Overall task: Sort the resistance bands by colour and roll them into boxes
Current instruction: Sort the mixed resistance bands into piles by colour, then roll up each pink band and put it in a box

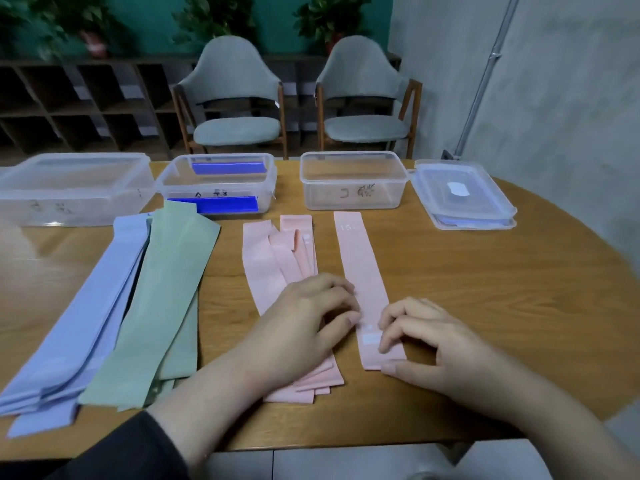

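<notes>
A: Where are things at the moment?

B: The bands look sorted already. Lilac bands lie at the left, green bands beside them, and a pink pile in the middle. One single pink band lies flat just right of that pile, running from near to far.

A: And the hands?

B: Both work on its near end. The left hand lies across the pink pile with its curled fingertips on the band's left edge. The right hand pinches the right edge, thumb at the near corner. So both have hold of that one band; neither is free.

A: So rolling comes next?

B: I judge so. The end is not yet turned over. To do it well, fold the near end squarely, so the first turn is tight and the edges line up. A crooked start should make the roll cone out sideways.

A: Anything in the way?

B: The pile touches the band's left side under the left hand. Keep the fingers from dragging a second band along.

A: Which box?

B: The open box at the far right of centre holds nothing I can see. The middle box shows something blue. The left box is hard to read, and a lid lies at the far right.
</notes>
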The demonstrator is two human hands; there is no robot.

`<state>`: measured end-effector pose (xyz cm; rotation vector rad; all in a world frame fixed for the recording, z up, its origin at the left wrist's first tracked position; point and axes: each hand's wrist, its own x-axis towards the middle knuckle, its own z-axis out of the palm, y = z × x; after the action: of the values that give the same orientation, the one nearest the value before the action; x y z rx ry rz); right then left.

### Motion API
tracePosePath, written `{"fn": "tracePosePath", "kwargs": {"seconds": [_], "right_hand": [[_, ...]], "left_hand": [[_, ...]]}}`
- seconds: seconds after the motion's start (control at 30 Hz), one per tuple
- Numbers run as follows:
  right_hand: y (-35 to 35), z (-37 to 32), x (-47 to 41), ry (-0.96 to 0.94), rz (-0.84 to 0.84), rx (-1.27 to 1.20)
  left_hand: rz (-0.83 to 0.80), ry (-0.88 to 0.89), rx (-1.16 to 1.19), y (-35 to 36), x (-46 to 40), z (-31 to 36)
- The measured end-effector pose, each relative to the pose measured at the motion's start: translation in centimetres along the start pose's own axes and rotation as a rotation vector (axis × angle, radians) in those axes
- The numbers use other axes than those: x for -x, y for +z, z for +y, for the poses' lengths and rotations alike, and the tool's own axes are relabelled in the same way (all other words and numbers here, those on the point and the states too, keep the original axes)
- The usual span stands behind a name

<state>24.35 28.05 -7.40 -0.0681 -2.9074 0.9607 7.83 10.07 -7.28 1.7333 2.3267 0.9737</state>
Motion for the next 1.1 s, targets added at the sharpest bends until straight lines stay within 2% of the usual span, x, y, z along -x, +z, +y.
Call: {"fn": "tracePosePath", "kwargs": {"seconds": [0.13,0.33,0.57,0.83,1.1], "right_hand": [[-0.1,-0.2,-0.2,-0.028,-0.027,0.034],[-0.5,-0.4,-0.1,-0.013,-0.059,0.032],[-0.5,0.0,0.0,0.008,-0.064,-0.006],[0.2,0.2,-0.3,-0.004,0.003,-0.001],[-0.4,0.1,-0.1,0.006,-0.032,0.048]], "left_hand": [[-0.106,0.169,-0.068,0.1,0.7,0.9],[-0.200,0.182,-0.071,0.4,1.0,1.0],[-0.180,0.170,-0.073,0.9,0.9,0.8],[-0.157,0.118,-0.007,1.1,0.8,0.7],[-0.150,0.123,-0.103,1.2,0.8,0.6]]}}
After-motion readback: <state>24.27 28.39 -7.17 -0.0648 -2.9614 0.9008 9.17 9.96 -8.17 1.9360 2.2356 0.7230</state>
